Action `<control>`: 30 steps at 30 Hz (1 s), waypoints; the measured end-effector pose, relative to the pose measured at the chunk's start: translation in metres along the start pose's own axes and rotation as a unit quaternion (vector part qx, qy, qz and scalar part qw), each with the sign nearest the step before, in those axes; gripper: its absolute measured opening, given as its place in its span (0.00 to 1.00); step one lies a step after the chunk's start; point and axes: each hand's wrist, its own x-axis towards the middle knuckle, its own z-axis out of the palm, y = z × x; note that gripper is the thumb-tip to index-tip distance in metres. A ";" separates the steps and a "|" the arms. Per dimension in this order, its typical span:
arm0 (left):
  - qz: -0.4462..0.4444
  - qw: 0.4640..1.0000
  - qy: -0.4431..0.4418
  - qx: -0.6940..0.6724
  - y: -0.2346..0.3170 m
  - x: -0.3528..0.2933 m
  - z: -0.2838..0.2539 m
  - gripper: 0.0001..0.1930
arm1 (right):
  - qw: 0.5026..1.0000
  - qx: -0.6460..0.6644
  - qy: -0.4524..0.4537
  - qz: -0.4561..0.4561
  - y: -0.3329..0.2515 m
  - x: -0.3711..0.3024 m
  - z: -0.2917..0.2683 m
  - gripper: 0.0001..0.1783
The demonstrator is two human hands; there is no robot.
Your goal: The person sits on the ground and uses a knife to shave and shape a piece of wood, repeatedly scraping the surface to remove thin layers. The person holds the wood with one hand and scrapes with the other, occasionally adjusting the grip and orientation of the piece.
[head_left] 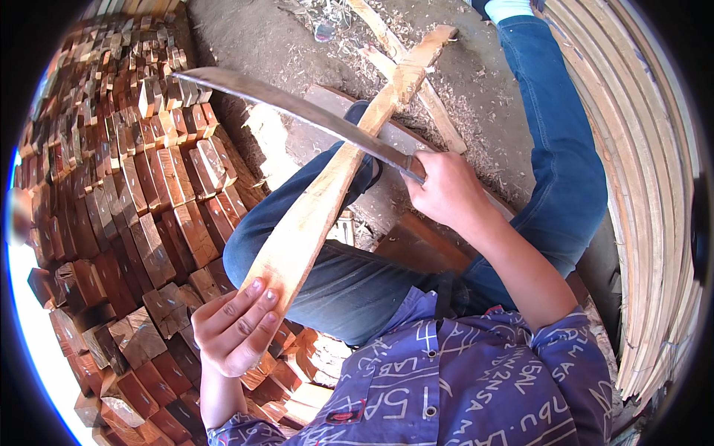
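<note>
A long, pale piece of wood (316,204), broad at the near end and narrower beyond, slants from lower left up to the far end. My left hand (234,331) grips its broad end, fingers lying across the top face and thumb hidden. In my right hand (446,186) is the handle of a machete (279,102) with a long, slightly curved blade pointing to the far left. The blade crosses over the middle of the wood; whether it touches cannot be told. Rough, notched cuts show on the wood's far part.
Reddish-brown wood blocks (160,238) are stacked in rows on the left. Long curved planks (632,149) stand along the right. Loose pale sticks (439,115) and shavings (483,97) lie on the ground ahead. A low board (320,93) is under the work, between my bent legs (550,149).
</note>
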 end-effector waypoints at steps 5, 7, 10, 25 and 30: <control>0.013 1.000 0.002 0.029 -0.007 -0.001 -0.011 0.06 | 0.998 -0.057 0.004 -0.006 0.017 0.019 0.003 0.11; 0.006 1.000 0.002 0.018 -0.004 0.001 -0.008 0.06 | 0.996 -0.041 0.022 0.079 0.056 0.027 -0.007 0.11; -0.004 1.000 0.009 0.015 0.000 0.001 -0.005 0.06 | 0.996 -0.029 0.036 0.079 0.057 0.022 -0.005 0.12; -0.083 0.994 0.067 0.011 -0.026 -0.007 -0.008 0.04 | 0.998 -0.018 0.040 0.049 0.037 0.040 -0.005 0.12; -0.082 0.993 0.082 0.030 -0.040 -0.004 -0.022 0.06 | 0.994 0.069 0.066 -0.046 0.005 0.017 0.012 0.12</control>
